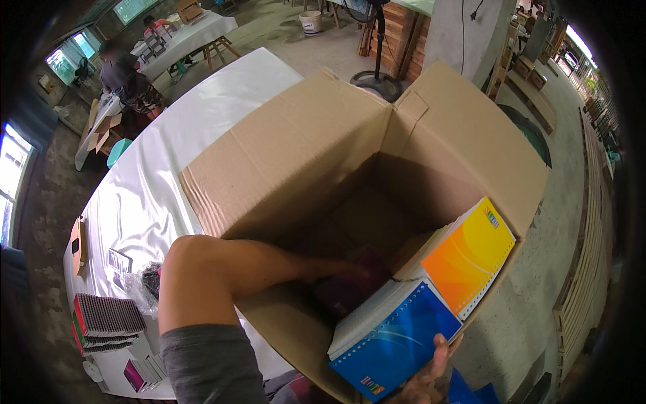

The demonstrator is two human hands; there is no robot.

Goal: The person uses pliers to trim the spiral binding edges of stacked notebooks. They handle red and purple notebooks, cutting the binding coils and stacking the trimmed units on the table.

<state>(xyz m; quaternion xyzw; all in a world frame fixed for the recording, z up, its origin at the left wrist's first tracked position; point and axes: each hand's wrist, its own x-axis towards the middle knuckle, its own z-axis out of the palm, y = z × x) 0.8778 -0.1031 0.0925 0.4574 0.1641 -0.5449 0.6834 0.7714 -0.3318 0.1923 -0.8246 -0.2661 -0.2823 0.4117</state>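
The large open cardboard box [316, 155] stands on the white-covered tabletop [155, 182], flaps raised. Inside, against its right wall, a stack of spiral notebooks [417, 303] leans upright, blue cover in front and orange-yellow behind. The right hand [431, 377] supports the blue notebook from below, thumb pinching its lower edge. The left hand [340, 269] reaches deep into the shaded interior beside a dark maroon book [350, 289]; its finger position cannot be determined. Recommended: hold the stack steady against the wall while seating items flat below.
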